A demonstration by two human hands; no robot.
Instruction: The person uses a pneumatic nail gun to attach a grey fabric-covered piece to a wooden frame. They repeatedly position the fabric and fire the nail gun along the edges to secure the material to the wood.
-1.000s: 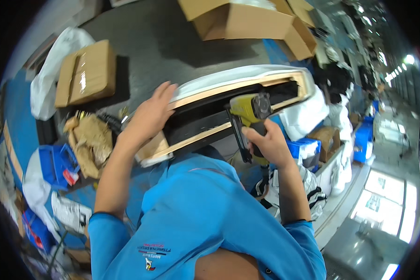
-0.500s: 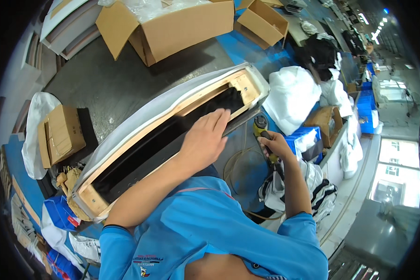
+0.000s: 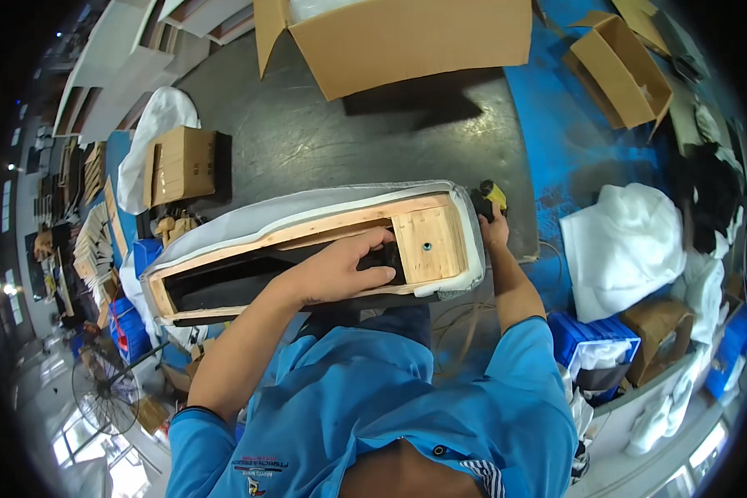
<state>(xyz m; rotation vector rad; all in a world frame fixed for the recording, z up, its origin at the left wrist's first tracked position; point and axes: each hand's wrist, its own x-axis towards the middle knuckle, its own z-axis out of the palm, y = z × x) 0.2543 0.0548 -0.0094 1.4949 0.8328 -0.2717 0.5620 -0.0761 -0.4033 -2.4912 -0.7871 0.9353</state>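
i see the long wooden frame (image 3: 307,249), wrapped on its outer side with grey-white fabric (image 3: 249,212), lying across the middle of the picture. its long axis goes from the lower left up to the right, a little tilted. my left hand (image 3: 344,266) is in the centre, resting on the frame's near rail, and its fingers (image 3: 373,245) are curled over the edge into the dark hollow, gripping the rail. my right hand (image 3: 496,228) is at the right end of the frame, just outside the padded corner, closed around a yellow and black tool (image 3: 490,197). the tool is partly hidden behind the frame end, so i cannot tell its tip. the right hand is the nearer one to the end block (image 3: 427,245); the left one holds the middle.
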